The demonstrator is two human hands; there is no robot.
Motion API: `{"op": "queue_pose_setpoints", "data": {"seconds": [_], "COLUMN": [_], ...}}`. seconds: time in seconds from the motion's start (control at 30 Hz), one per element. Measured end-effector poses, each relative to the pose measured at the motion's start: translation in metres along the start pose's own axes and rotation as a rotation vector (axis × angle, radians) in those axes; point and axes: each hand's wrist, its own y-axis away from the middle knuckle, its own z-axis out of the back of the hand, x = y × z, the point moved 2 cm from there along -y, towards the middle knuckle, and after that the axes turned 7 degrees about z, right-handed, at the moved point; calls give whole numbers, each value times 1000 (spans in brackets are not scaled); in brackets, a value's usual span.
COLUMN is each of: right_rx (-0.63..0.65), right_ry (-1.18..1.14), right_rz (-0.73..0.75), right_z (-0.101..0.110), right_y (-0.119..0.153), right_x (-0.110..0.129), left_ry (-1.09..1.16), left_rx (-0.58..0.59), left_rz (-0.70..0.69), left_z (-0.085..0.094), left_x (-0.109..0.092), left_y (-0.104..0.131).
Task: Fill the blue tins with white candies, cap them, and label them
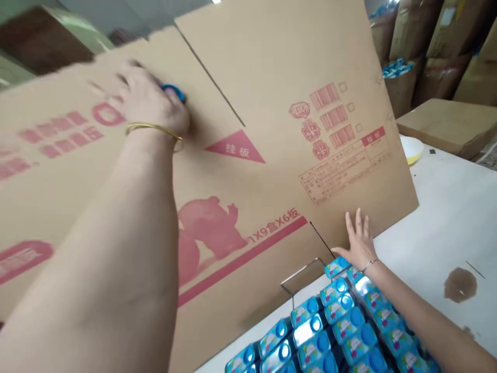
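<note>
A large flattened cardboard carton (267, 67) with red print stands tilted across the view. My left hand (149, 98), with a gold bangle at the wrist, lies against its upper left part. Its fingers look stretched out but are blurred. A blue ring-like thing (173, 92) shows at the thumb; its kind is unclear. My right hand (359, 243), wearing a thin bracelet, is spread with fingers apart at the carton's lower right. Below it are rows of small blue packs with round lids (345, 326), partly hidden by the right forearm.
A wire handle or frame (301, 272) rises between the packs and carton. On the white table (438, 243) are a brown stain (460, 285) and a white and yellow bowl (412, 150). A flat box (446, 124) lies behind; several cartons (446, 77) stand at the back right.
</note>
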Motion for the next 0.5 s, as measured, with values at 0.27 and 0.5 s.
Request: {"op": "queue_pose_setpoints", "data": {"seconds": [0.27, 0.5], "right_rx": [168, 325], "right_ry": [19, -16], "right_rz": [-32, 28], "right_z": [1, 54], "right_y": [9, 48], "right_x": [-25, -45], "left_ry": [160, -27], "left_rx": [-211, -345], "left_rz": [-113, 552], "left_z": [47, 163], "left_x": [0, 102], "left_y": [103, 210]}}
